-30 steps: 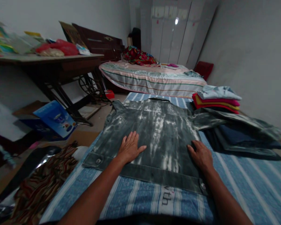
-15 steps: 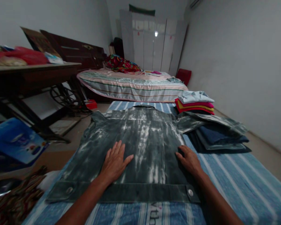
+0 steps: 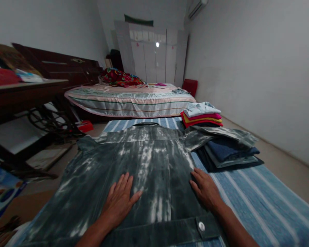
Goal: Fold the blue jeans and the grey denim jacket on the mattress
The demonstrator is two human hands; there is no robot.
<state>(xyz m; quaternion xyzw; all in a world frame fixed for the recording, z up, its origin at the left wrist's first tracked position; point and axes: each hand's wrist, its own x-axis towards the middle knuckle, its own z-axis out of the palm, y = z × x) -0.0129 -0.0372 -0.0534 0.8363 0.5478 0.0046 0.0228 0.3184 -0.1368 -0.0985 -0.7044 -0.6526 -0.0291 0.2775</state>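
Note:
A grey-green bleached denim jacket (image 3: 149, 161) lies spread flat, back up, on a blue striped sheet (image 3: 249, 195). My left hand (image 3: 119, 202) rests palm down on the jacket's lower middle, fingers stretched out and together. My right hand (image 3: 206, 190) lies flat on the jacket's right edge, fingers extended. Neither hand grips anything. A metal button (image 3: 201, 226) shows on the waistband near my right wrist.
Folded dark denim garments (image 3: 226, 149) and a stack of red, yellow and pale blue clothes (image 3: 202, 115) sit to the right. A striped bed (image 3: 128, 97) stands beyond. A sewing table (image 3: 23, 103) is at the left, white wardrobes (image 3: 154, 55) at the back.
The view has swung right and moved closer to the jacket. Both hands stay flat on the jacket, now a little further up from its waistband.

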